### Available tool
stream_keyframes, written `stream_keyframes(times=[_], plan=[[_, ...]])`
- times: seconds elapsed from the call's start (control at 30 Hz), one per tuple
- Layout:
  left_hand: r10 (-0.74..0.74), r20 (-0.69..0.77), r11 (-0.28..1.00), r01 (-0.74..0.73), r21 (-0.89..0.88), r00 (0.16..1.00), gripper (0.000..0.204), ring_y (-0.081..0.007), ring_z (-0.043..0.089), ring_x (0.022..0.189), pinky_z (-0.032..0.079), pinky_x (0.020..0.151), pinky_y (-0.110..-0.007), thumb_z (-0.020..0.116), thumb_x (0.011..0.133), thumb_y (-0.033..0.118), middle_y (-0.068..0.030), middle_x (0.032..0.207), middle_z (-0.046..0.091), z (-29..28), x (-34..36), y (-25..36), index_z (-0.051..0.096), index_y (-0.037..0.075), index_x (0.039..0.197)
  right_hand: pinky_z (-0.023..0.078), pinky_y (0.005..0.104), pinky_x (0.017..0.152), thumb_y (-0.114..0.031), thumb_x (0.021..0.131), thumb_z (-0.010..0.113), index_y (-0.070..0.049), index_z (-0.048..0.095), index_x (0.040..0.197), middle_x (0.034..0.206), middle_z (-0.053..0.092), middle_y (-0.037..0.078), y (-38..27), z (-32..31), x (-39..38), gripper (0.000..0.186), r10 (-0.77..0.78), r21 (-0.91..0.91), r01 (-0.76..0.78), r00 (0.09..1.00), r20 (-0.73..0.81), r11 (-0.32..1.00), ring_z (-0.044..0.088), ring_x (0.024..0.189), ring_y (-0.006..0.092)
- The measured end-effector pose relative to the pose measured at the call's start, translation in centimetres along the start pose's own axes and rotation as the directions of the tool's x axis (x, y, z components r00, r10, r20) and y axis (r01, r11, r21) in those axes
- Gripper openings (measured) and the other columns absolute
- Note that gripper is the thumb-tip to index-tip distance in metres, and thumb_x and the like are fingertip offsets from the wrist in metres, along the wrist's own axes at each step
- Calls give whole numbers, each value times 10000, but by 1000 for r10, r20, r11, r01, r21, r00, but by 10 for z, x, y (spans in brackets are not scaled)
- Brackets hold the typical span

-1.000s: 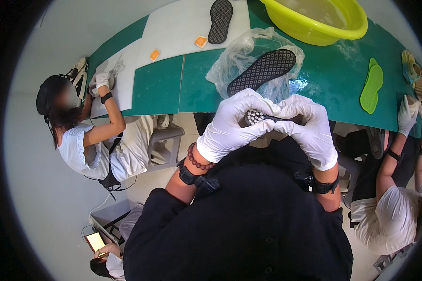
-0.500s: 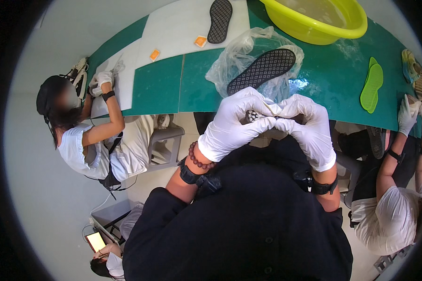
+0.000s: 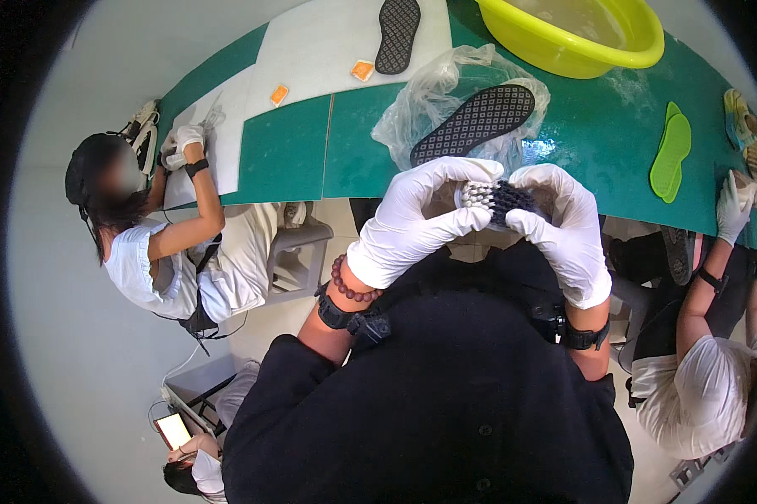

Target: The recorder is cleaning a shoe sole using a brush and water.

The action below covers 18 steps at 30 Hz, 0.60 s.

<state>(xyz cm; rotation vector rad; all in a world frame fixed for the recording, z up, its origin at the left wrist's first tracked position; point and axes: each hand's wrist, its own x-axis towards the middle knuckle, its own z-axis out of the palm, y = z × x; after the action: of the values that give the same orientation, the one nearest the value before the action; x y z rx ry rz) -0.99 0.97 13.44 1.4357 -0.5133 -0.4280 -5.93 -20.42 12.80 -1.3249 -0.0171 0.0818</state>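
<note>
In front of my chest, just off the table's near edge, I hold a small brush [image 3: 494, 198] with rows of white tufts at its left end and dark, navy-looking tufts toward the right. Its body is mostly hidden by my fingers. My left hand [image 3: 416, 210], in a white glove, is closed on the white end. The gloved right hand [image 3: 567, 227] grips the dark end, fingers bent over it. Beyond my hands, a dark patterned shoe sole [image 3: 479, 122] lies on a crumpled clear plastic bag [image 3: 403, 105].
A yellow basin [image 3: 580, 59] of cloudy water stands at the back right of the green table [image 3: 282, 155]. Farther off lie another dark sole [image 3: 397, 38], two orange packets and green insoles [image 3: 670, 155]. Gloved people work at left [image 3: 164, 269] and right [image 3: 697, 378].
My hands have moved apart and turned the brush, so its white and dark tufts now show where only a small dotted part was visible. The view has shifted slightly.
</note>
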Motion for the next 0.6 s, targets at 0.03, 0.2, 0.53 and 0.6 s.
stream_keyframes(times=[0.03, 0.2, 0.53, 0.6], plan=[[5, -15, 1000, -5, -8, 1000, 348, -152, 616, 1133, 506, 996, -319, 769, 891, 69, -104, 1278, 639, 2, 0, 1, 640, 3, 1207, 495, 309, 1004, -69, 792, 841, -16, 668, 1142, 1176, 672, 73, -1, 2, -1, 394, -11, 17, 12, 1000, -6, 1000, 623, 1078, 144], [54, -80, 998, -57, -38, 995, 305, -141, 629, 1065, 517, 960, -310, 773, 889, 79, -79, 1180, 659, 4, -1, -5, 648, -3, 1155, 483, 323, 996, -142, 790, 855, -8, 660, 1185, 1168, 671, 89, -3, 7, 3, 461, -201, -183, 210, 977, 66, 960, 624, 1083, 174], [54, -83, 998, -57, -35, 995, 109, -118, 651, 948, 530, 863, -282, 747, 893, 27, -48, 1017, 655, 2, -3, -11, 688, -4, 978, 487, 299, 814, -75, 806, 807, 1, 659, 952, 938, 630, 66, 6, 12, 3, 222, -291, -295, 295, 955, 60, 909, 599, 884, 168], [55, -86, 997, -59, -45, 995, 94, -118, 652, 935, 529, 855, -281, 740, 894, 17, -44, 1004, 653, 3, -3, -13, 687, -5, 969, 481, 295, 783, -61, 800, 807, 1, 663, 927, 910, 614, 60, 8, 13, 3, 202, -328, -313, 330, 943, 62, 891, 585, 851, 166]])
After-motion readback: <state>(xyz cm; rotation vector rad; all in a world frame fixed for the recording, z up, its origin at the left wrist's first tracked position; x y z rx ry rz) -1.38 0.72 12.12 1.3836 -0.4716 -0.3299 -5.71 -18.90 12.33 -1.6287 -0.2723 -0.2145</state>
